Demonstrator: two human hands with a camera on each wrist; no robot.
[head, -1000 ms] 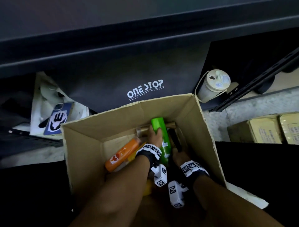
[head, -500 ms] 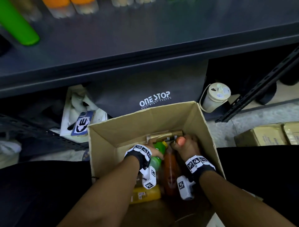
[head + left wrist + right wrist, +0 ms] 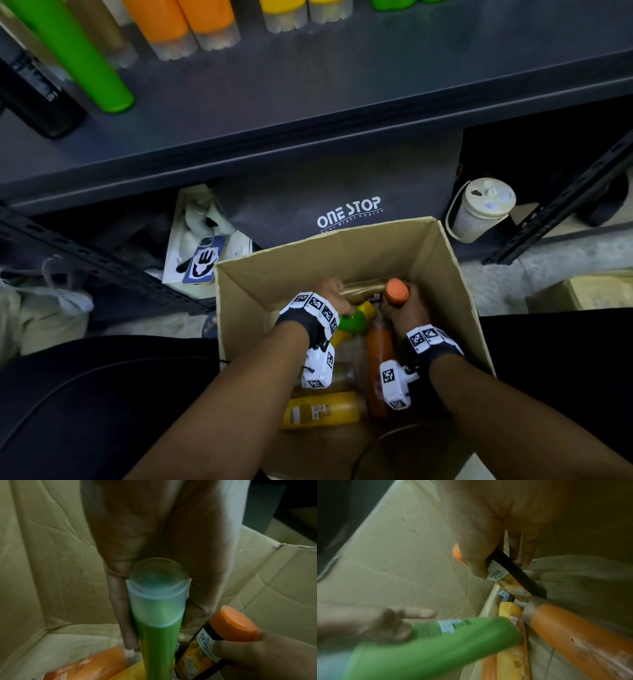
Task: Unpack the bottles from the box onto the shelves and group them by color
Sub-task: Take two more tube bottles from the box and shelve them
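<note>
Both hands are inside the open cardboard box (image 3: pixel 455 274). My left hand (image 3: pixel 330 291) (image 3: pixel 154 534) grips a green bottle (image 3: pixel 352 322) (image 3: pixel 159 635) (image 3: pixel 436 642) just below its translucent cap. My right hand (image 3: pixel 404 311) (image 3: pixel 488 520) holds a dark bottle with an orange cap (image 3: pixel 396 291) (image 3: pixel 236 623) (image 3: pixel 517 574) by its neck, upright near the box's far wall. An orange bottle (image 3: pixel 378 359) (image 3: pixel 573 635) and a yellow bottle (image 3: pixel 322 409) lie in the box. On the shelf (image 3: pixel 342 85) above stand green (image 3: pixel 78 58), orange (image 3: pixel 185 24), yellow (image 3: pixel 284 13) and black (image 3: pixel 37 96) bottles.
A grey "ONE STOP" bag (image 3: pixel 349 212) hangs behind the box under the shelf. A lidded white cup (image 3: pixel 479 209) stands to the right, a phone (image 3: pixel 205 260) to the left. A metal shelf rail (image 3: pixel 565 205) slants at right, with a carton (image 3: pixel 582 291) beyond.
The head view has tilted up and the shelf's bottles came into view. My right hand took hold of the orange-capped bottle and raised it. The left hand still holds the green bottle.
</note>
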